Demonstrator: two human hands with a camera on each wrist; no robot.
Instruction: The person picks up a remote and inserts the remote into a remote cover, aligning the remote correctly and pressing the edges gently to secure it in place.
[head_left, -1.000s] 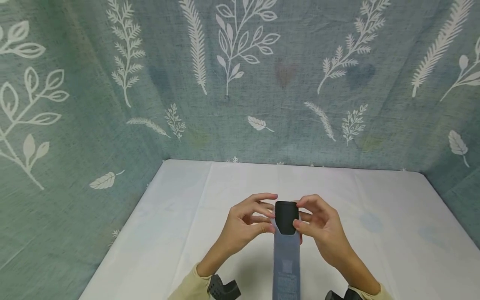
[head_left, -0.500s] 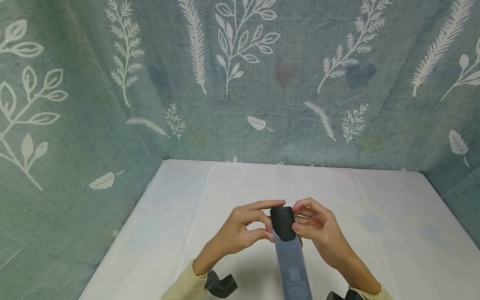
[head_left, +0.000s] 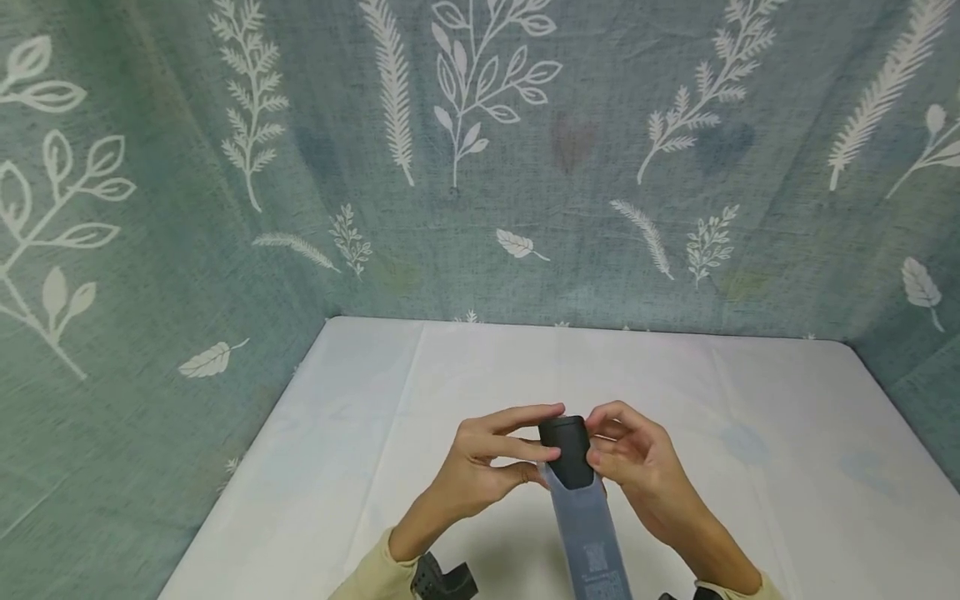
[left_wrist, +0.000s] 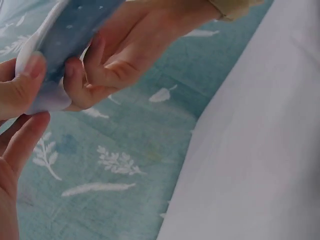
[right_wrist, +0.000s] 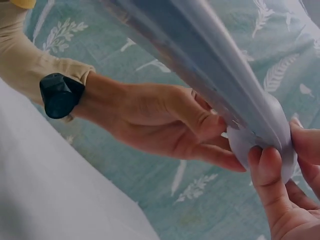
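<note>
The lower end of the long blue-grey case (head_left: 588,533) is cut off by the bottom edge of the head view; the white print (head_left: 597,560) on its face is too small to read. The case is tilted, held above the white table (head_left: 375,417) between the 2 hands. A black insert (head_left: 575,473) sits in the upper end of the case; how far it extends inside cannot be told. The left hand (head_left: 476,467) pinches the upper end, 1 finger lying across the insert and the thumb at the left edge. The right hand (head_left: 647,471) pinches the right edge at the insert, its thumb in front and its rear fingers partly hidden. Both wrist views crop the case and blur its pale, flared end. A black wrist unit (head_left: 442,581) is strapped at the left sleeve (head_left: 375,571); its right counterpart (head_left: 707,593) is mostly out of frame.
</note>
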